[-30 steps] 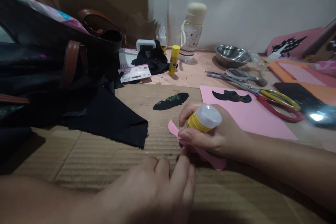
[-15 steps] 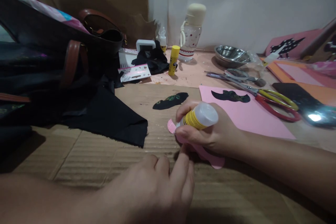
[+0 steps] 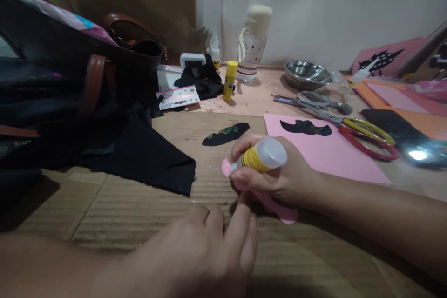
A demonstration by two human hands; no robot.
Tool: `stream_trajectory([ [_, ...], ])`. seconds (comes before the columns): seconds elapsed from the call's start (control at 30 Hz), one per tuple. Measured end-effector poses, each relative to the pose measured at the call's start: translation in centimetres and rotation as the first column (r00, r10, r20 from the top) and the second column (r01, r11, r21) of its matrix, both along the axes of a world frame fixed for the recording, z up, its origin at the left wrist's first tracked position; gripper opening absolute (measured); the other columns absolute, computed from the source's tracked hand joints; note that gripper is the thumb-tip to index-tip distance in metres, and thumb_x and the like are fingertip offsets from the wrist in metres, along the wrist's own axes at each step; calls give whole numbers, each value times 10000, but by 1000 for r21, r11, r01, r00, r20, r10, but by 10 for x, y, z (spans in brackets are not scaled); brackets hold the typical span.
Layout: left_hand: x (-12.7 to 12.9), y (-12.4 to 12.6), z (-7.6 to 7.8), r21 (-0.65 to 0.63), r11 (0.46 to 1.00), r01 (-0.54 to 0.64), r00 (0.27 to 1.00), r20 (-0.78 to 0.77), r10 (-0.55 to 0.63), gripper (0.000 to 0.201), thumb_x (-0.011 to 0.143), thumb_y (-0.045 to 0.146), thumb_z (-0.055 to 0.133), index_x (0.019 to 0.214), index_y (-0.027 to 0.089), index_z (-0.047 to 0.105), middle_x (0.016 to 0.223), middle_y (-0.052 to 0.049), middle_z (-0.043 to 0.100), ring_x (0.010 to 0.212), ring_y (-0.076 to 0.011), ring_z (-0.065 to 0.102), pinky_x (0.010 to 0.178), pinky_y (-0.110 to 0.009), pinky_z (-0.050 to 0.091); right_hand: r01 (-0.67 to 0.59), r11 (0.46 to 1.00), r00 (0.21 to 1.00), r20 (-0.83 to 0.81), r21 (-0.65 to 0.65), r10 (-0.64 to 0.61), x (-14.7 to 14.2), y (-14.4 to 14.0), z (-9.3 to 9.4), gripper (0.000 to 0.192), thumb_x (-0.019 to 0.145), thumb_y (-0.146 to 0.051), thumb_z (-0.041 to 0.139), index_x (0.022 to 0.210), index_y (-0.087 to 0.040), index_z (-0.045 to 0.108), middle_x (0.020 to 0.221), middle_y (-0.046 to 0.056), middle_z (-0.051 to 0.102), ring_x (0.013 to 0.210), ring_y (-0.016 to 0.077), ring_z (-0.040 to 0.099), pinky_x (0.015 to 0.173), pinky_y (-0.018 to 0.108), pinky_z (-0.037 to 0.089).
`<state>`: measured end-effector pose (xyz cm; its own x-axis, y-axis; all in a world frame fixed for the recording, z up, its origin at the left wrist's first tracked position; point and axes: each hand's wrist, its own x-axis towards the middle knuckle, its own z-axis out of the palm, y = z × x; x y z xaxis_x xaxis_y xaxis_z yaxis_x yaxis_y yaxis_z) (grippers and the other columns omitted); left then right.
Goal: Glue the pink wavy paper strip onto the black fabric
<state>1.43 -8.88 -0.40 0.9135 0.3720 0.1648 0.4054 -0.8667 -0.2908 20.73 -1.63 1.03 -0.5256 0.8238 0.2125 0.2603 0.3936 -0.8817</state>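
A clear glue bottle (image 3: pixel 267 154) with a yellow label is wrapped in the fingers of my right hand (image 3: pixel 296 172). It is tipped over, its nozzle down at the rounded left end of a pink paper cutout (image 3: pixel 289 215), where wet glue shines. My left hand (image 3: pixel 209 242) is closed in front of it, fingertips at the cutout's near edge. Both hands cover the cutout's middle. Just beyond lies a black fabric piece (image 3: pixel 226 134) with green glitter. Another black glittered piece (image 3: pixel 306 127) rests on a pink sheet (image 3: pixel 349 163).
Red-and-yellow-handled scissors (image 3: pixel 370 137) lie partly on the sheet, beside a phone (image 3: pixel 401 135) with its light on. Black cloth (image 3: pixel 157 163) spreads out by a dark bag (image 3: pixel 132 65). Behind stand a glue stick (image 3: pixel 230 81), a water bottle (image 3: pixel 253 51) and a metal bowl (image 3: pixel 306 77).
The nozzle has shifted slightly left and down along the cutout's left end, and more shiny glue shows there. My left hand stays in place.
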Motion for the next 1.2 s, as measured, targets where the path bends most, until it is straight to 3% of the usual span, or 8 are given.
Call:
stream_trajectory([
  [0.4,-2,-5,3,8,1000,1,1000,23,-1,325,949,112,506,1209,98,701,964,-90,770,551,-163,662,419,-275,482,10,1000,998,57,-11,-10,2,-1,5,282,845,-414,767,764,-201,601,660,-34,663,578,113,613,537,208,456],
  [0.6,-1,0,2,3,1000,11,1000,-7,-11,356,947,92,479,1222,119,704,1003,-94,772,588,-178,687,419,-281,491,-45,998,998,39,-46,47,4,-1,3,264,870,-395,735,756,-196,604,649,-8,669,580,137,633,529,223,471],
  [0.9,-4,-2,4,24,1000,14,1000,-15,-14,379,961,102,453,1258,91,687,1069,-124,768,609,-178,692,430,-283,506,28,999,997,70,25,-30,4,0,2,298,847,-444,763,798,-196,605,692,-23,666,607,117,599,567,216,450],
  [1.1,-3,-2,2,11,1000,22,999,-27,-22,363,968,100,444,1242,86,683,1031,-120,766,592,-181,686,429,-290,513,-54,999,995,80,4,54,5,-1,5,332,897,-425,680,686,-202,554,619,-14,632,562,123,591,530,226,438],
  [1.2,-2,-2,-2,-7,1000,18,999,-28,-18,353,957,86,471,1242,86,679,1033,-120,765,592,-174,685,435,-281,513,-50,999,996,79,-3,50,5,-1,6,297,888,-411,703,721,-200,576,635,-12,657,567,125,610,532,222,455],
])
